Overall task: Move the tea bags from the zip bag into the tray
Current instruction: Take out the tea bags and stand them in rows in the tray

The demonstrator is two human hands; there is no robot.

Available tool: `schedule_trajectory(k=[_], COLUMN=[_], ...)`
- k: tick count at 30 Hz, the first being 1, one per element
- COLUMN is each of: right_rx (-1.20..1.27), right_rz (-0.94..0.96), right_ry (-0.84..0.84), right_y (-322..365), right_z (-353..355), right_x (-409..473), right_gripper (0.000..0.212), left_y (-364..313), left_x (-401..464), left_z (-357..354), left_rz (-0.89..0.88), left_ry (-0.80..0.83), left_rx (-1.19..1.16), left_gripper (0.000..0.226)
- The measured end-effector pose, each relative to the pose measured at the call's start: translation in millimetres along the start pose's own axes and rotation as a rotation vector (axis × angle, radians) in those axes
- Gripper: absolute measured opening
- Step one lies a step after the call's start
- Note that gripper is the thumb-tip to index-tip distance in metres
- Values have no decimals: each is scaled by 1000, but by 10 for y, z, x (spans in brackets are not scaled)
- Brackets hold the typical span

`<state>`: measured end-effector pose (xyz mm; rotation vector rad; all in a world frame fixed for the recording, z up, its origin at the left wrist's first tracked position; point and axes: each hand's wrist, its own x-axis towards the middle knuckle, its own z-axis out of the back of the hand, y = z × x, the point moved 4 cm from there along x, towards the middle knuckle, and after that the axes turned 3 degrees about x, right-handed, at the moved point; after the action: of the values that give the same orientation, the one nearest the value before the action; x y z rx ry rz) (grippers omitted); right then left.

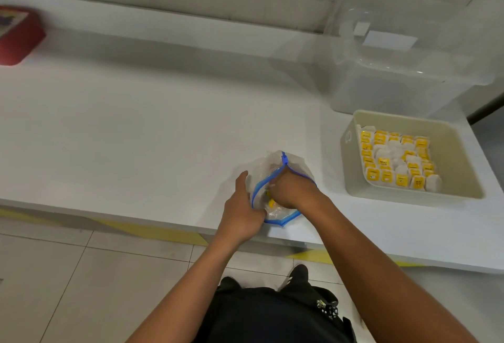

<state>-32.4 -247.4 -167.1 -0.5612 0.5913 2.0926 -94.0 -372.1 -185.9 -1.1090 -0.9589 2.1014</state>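
Two hands: left hand (240,213) grips the zip bag (283,187) rim; right hand (293,191) reaches inside, grip hidden
Tray (461,157): right, holding tea bags (396,158)
Behind: clear bin (409,70)
Far left: red box (16,34)

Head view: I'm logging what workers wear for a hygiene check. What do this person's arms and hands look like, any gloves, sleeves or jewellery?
Both the left hand and the right hand are bare: no gloves. Both forearms are uncovered as far as the frame shows, with no sleeve in view. No watch, bracelet or ring shows on the visible parts, though the right hand's fingers are hidden.
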Motion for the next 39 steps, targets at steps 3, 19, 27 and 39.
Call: schedule_trajectory(k=[3, 19, 27, 39], right_rx=[276, -12, 536, 1419], right_rz=[51, 265, 313, 206], right_ry=[-58, -248, -751, -466], right_y=[-29, 317, -20, -197], right_z=[88, 282, 297, 478], right_x=[-4, -318, -658, -729], right_gripper=[23, 33, 23, 15], left_y=[-41, -216, -203, -797], left_x=[87, 304, 367, -285], left_z=[56, 205, 370, 576], left_rz=[-31, -85, -19, -573], left_ry=[-43, -271, -352, -487], left_rx=[-91, -100, -173, 110], left_gripper=[91, 52, 39, 77])
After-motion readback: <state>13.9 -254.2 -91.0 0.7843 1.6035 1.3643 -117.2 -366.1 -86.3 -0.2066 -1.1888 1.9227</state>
